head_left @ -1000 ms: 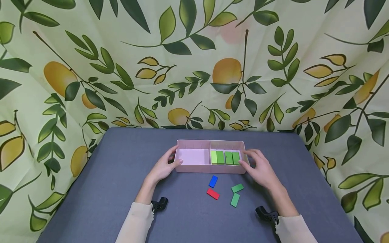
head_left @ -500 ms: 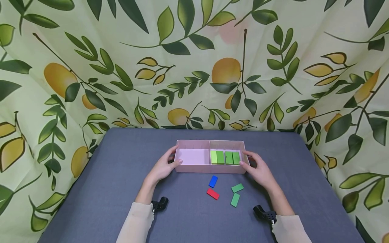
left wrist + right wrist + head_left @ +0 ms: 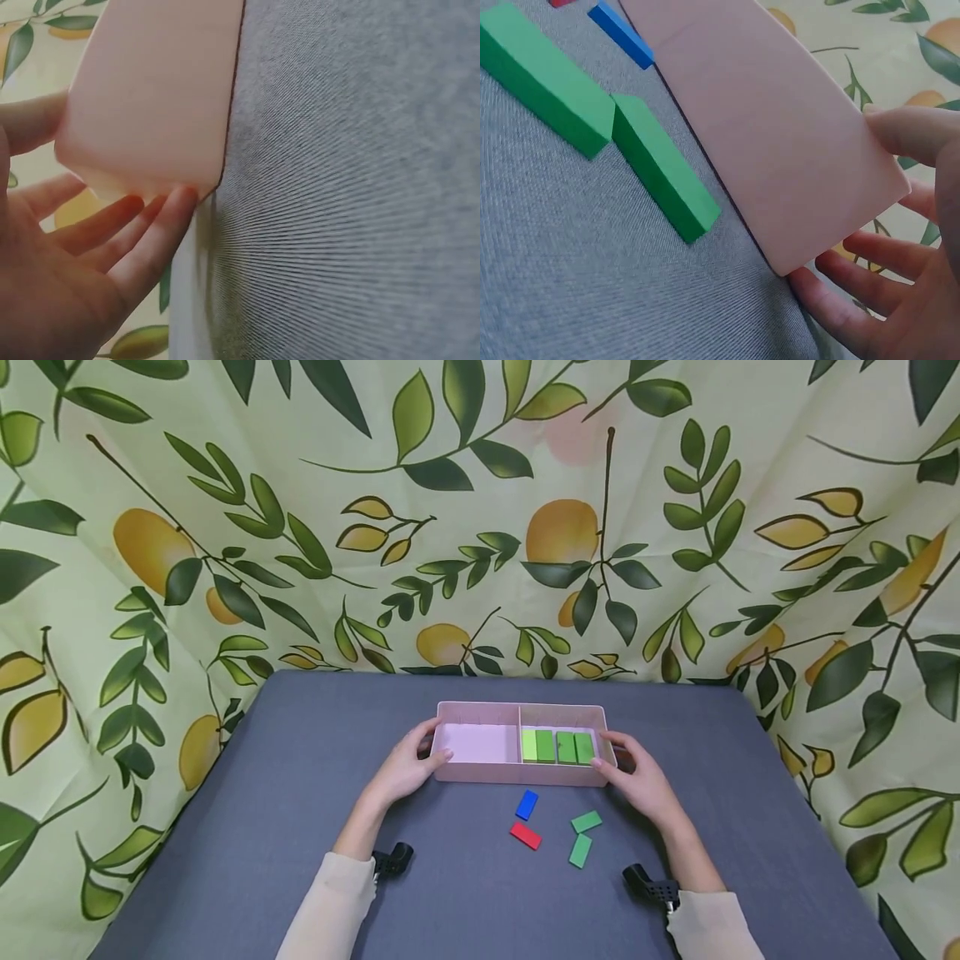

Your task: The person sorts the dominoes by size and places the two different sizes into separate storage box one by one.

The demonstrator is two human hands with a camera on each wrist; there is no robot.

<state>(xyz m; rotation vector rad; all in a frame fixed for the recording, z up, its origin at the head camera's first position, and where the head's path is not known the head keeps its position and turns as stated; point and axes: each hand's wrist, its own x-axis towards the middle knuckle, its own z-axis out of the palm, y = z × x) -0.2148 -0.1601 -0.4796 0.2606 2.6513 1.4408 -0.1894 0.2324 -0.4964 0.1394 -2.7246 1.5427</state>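
A pale-pink rectangular box (image 3: 487, 773) sits on a blue-grey cloth-covered table (image 3: 472, 893), its ends gripped by a person's left hand (image 3: 405, 768) and right hand (image 3: 639, 781). Four green rectangular blocks (image 3: 545, 747) occupy its right compartment; a blue block (image 3: 527, 805), a red block (image 3: 526, 836) and two loose green blocks (image 3: 580, 851) lie in front.

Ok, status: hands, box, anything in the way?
Left hand and right hand gripping opposite ends of pink box. Four green blocks in its right compartment. Near side: blue block, red block, two loose green blocks; may obstruct pulling closer.
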